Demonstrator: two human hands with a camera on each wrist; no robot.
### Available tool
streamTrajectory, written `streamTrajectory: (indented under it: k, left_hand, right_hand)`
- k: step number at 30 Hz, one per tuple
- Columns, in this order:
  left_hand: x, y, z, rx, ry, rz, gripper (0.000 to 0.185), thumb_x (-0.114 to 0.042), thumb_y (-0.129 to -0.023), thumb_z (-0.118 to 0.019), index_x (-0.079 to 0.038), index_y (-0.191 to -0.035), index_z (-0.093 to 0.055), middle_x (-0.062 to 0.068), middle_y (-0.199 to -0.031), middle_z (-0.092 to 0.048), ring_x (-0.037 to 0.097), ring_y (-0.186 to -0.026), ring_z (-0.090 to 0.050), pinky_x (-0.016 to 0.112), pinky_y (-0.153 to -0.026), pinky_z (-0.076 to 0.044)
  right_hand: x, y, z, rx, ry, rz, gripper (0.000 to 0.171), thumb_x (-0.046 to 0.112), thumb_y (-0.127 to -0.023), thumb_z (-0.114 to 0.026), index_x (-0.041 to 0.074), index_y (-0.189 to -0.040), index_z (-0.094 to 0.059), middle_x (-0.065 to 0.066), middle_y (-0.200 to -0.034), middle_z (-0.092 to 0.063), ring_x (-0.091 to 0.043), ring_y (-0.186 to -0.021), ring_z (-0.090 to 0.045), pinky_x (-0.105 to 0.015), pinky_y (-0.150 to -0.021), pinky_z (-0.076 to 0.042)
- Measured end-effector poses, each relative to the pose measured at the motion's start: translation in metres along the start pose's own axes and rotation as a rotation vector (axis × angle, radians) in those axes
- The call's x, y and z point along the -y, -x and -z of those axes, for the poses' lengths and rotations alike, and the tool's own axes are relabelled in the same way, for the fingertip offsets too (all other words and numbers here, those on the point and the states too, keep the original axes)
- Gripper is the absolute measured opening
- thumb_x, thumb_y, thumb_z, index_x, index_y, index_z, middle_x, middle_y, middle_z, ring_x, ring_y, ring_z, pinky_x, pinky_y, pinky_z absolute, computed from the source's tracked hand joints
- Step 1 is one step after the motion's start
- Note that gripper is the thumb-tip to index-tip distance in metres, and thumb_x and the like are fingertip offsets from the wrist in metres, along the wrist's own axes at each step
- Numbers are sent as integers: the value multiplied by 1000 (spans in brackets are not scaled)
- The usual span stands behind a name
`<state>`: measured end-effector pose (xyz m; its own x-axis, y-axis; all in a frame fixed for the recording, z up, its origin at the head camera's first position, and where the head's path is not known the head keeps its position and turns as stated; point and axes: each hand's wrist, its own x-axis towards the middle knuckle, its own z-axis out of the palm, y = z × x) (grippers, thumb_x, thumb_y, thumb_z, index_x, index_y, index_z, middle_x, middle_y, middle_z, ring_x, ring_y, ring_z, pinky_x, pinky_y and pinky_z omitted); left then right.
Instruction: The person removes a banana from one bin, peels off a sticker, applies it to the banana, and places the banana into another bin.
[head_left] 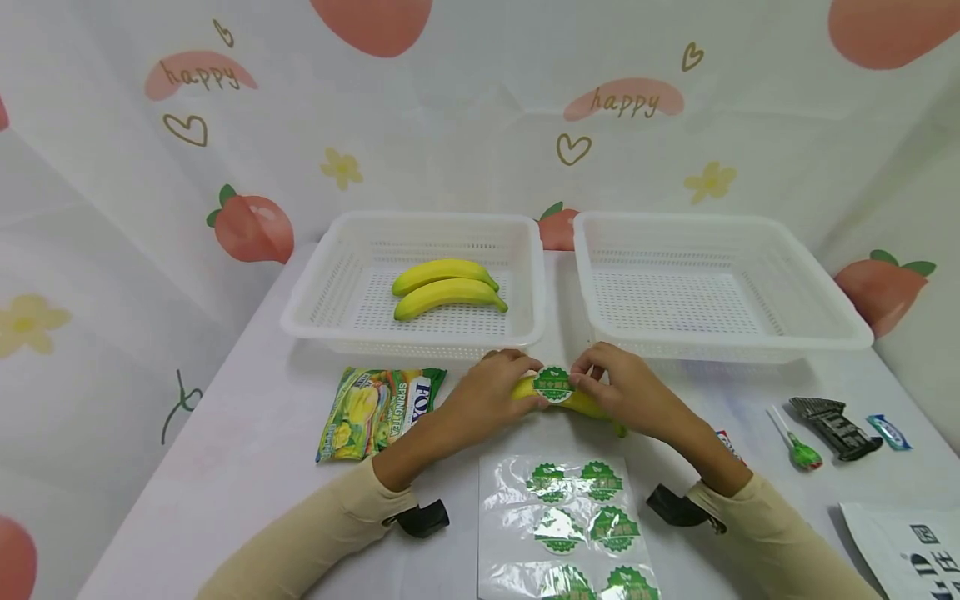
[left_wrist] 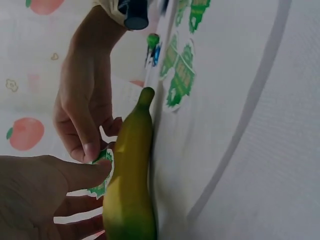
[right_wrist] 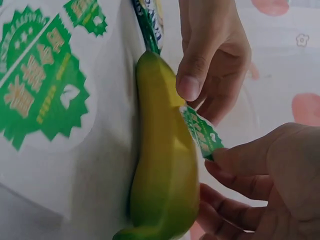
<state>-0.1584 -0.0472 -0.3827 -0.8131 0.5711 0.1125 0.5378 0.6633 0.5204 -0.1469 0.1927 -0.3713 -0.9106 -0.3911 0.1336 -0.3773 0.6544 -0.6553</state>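
- Head view: a person sits at a white table (head_left: 247, 433) with both hands meeting over a banana (head_left: 581, 403) that lies on the table just in front of the gap between two white baskets.
- The left hand (head_left: 487, 396) curls over the banana's left end; its thumb presses one edge of a round green sticker (head_left: 553, 384) on the fruit.
- The right hand (head_left: 622, 387) pinches the sticker's other edge between thumb and finger, its remaining fingers against the banana.
- Left wrist view: the left hand's thumb (left_wrist: 82, 172) lies on the sticker (left_wrist: 102, 172), which sits against the banana (left_wrist: 130, 185); the right hand's fingers (left_wrist: 85, 135) come down on it from above.
- Right wrist view: the sticker (right_wrist: 202, 134) is partly stuck to the banana (right_wrist: 162, 165), with one edge lifted off the peel between the two hands' fingertips.
- The left basket (head_left: 315, 312) holds two bananas (head_left: 446, 287) side by side; the right basket (head_left: 840, 321) stands just beside it.
- A sheet of green stickers (head_left: 573, 517) lies near the person, between the forearms.
- A green snack packet (head_left: 375, 410) lies left of the left hand.
- A green lollipop (head_left: 798, 446), a dark wrapper (head_left: 836, 425) and a small blue sweet (head_left: 890, 432) lie on the right side of the table.
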Motion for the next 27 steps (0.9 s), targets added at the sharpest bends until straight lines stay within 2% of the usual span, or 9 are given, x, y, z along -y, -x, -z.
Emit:
streamTrajectory:
  k: [2,7,11,18,23,27]
  left_hand:
    - [0,-1,-3,-5,-21,1,47,-36,-98,-77,-9,-136,-68,8,-135,-68,28,-127,-62,46,-105,-50]
    - [0,-1,-5,-12,-32,11,45,-33,-99,-77,-10,-136,-68,6,-128,-69,23,-114,-65,43,-97,-53]
    - [0,-1,-7,-23,-42,22,44,-37,-99,-76,-11,-134,-69,5,-125,-70,20,-108,-66,41,-92,-54]
    - [-2,-1,-9,-62,-74,44,39,-40,-98,-77,-13,-125,-70,1,-119,-72,17,-102,-68,39,-85,-55]
    - [-4,-1,-9,-77,-56,63,33,-37,-95,-82,-15,-111,-62,-3,-96,-68,14,-81,-58,32,-68,-48]
    - [-4,0,-10,-84,-70,31,30,-35,-94,-83,-17,-100,-60,-3,-92,-64,13,-78,-56,31,-65,-46]
  right_hand:
    - [-2,-1,0,0,5,-22,7,12,-101,-71,9,-95,-72,-3,-100,-70,-16,-88,-61,-33,-76,-50]
    - [-6,-3,-1,3,-4,-37,9,15,-100,-72,8,-94,-73,-5,-100,-71,-17,-87,-62,-32,-75,-50]
    - [-7,-3,-1,14,-4,-54,8,15,-99,-74,9,-94,-73,-4,-101,-70,-18,-89,-64,-33,-76,-52]
    - [-7,-2,-4,4,35,-51,8,13,-97,-76,9,-97,-69,-4,-102,-69,-20,-91,-65,-38,-79,-54]
    - [-7,-2,-6,-20,25,-6,18,8,-94,-79,10,-108,-67,-4,-108,-68,-25,-99,-64,-42,-83,-54]
    - [-8,-2,-8,27,21,57,22,10,-94,-80,14,-115,-75,-3,-117,-68,-26,-107,-64,-47,-89,-54]
